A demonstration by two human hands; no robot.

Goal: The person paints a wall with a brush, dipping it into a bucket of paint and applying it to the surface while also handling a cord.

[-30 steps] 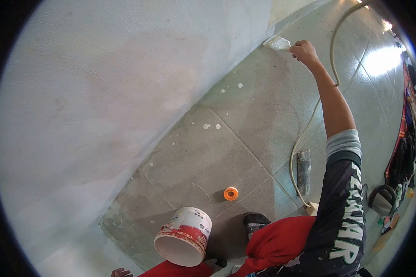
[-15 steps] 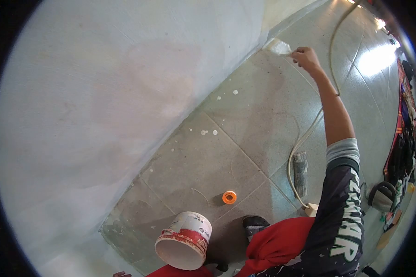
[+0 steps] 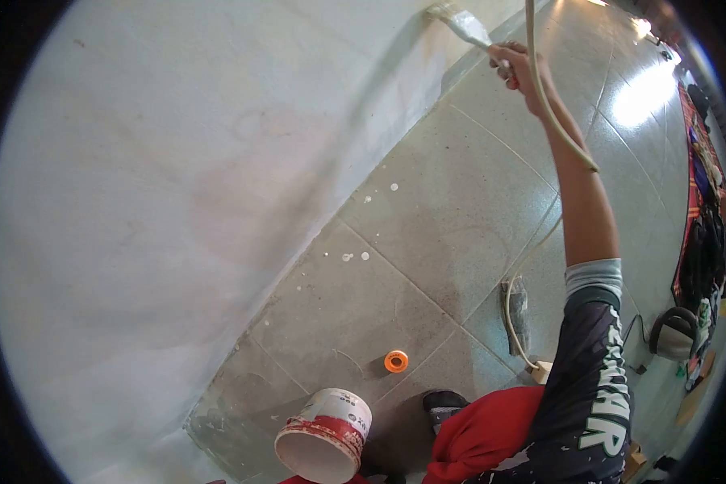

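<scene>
My right hand (image 3: 520,68) is closed around the handle of a wide paintbrush (image 3: 464,24). The brush's pale bristle end is up against the white wall (image 3: 242,97), above the floor line. Of my left hand (image 3: 216,481), only a sliver shows at the bottom edge, so its fingers are hidden. By my legs is a white and red paint bucket (image 3: 351,419), smeared with paint, its open mouth facing me. An orange ring-shaped roll (image 3: 396,361) lies on the tiles in front of my shoe.
A pale cable (image 3: 540,93) crosses over my right forearm and runs to a power strip (image 3: 542,372). Beside it lies a dark cylinder (image 3: 518,315). White paint spots dot the floor (image 3: 427,266). A kettle (image 3: 674,334) and a pile of cloth (image 3: 704,242) are at the right.
My right hand has moved up and slightly left, taking the paintbrush from the floor edge onto the wall. The cable now lies across my forearm. Less of my left hand shows.
</scene>
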